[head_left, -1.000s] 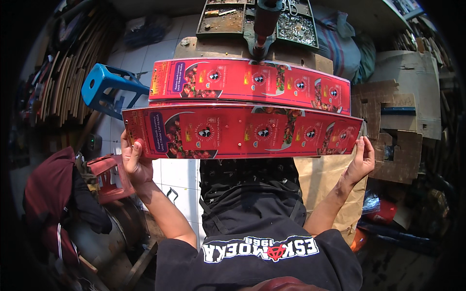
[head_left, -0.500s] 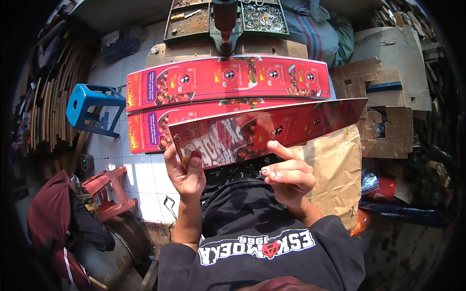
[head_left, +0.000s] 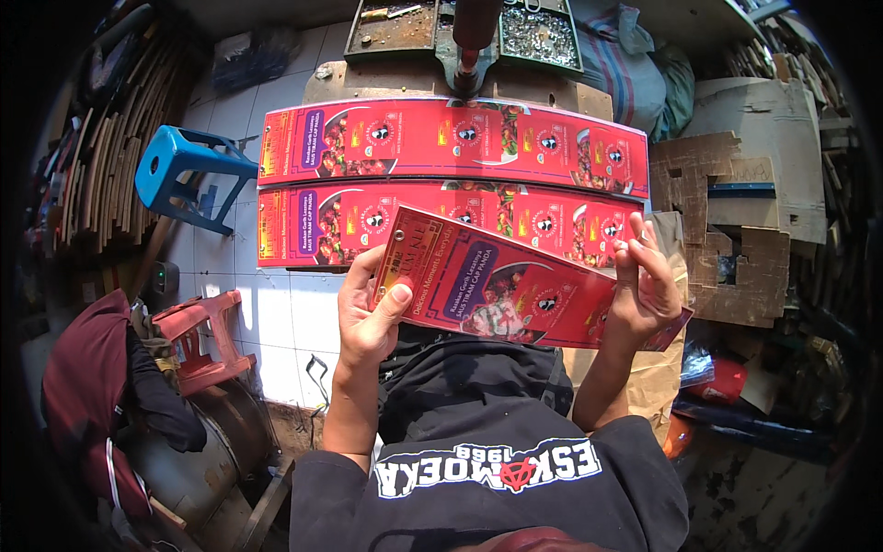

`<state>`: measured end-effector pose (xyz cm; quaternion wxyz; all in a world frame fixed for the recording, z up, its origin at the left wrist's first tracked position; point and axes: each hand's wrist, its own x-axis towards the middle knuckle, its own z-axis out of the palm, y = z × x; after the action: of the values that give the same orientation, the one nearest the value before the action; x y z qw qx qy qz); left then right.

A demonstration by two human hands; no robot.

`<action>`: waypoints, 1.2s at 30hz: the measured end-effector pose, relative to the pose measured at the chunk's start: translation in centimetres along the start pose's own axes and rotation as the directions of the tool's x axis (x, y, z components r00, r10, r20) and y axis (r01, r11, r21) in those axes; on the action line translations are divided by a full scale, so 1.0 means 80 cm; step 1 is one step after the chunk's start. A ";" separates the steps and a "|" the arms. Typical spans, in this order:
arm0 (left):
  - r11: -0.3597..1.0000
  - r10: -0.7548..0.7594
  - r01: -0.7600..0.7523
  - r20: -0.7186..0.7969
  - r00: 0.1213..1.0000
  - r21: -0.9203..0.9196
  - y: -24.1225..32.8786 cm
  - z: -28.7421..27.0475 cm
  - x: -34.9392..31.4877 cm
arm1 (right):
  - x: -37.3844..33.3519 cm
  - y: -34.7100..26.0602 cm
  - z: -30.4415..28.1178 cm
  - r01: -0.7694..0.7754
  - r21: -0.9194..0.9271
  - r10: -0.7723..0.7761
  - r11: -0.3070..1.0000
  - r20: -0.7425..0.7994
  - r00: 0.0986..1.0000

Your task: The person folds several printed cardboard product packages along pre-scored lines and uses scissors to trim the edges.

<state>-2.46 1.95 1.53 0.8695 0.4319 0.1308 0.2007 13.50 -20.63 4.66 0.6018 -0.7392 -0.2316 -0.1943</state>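
Two red panels lie on desk [head_left: 322, 87]: far panel [head_left: 451, 143] toward far edge, near panel [head_left: 336, 225] in front. Held panel [head_left: 566, 299] off desk, tilted over lap. Left hand [head_left: 370, 317]: grip clamped on its left end. Right hand [head_left: 647, 290] at right part; cannot tell whether gripping. Held panel not laid down; finished or not, unclear.

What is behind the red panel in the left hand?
Behind the held panel, part of a similar red panel shows. The covered stretch of its near edge cannot be seen, nor anything else hidden.
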 end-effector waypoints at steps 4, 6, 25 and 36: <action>0.999 -0.026 0.026 0.005 1.000 0.047 0.005 0.004 0.003 | 0.003 -0.005 0.010 -0.205 0.169 0.112 0.964 0.443 0.889; 0.999 -0.016 0.017 -0.042 0.999 0.038 0.014 0.004 0.005 | 0.001 -0.005 0.012 -0.326 0.222 0.160 0.919 0.545 0.823; 0.973 0.118 -0.103 -0.061 0.991 0.206 0.007 0.037 -0.005 | -0.019 -0.029 0.076 -0.022 0.117 -0.028 0.993 0.405 0.914; 0.976 0.086 -0.079 -0.024 0.996 0.203 0.018 0.050 -0.006 | 0.010 -0.064 0.126 0.393 0.103 -0.400 0.914 0.400 0.825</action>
<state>-1.65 -0.30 5.14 0.8100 0.5196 0.1467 0.2292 11.27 -9.81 7.22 0.4913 -0.6943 -0.5033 -0.1526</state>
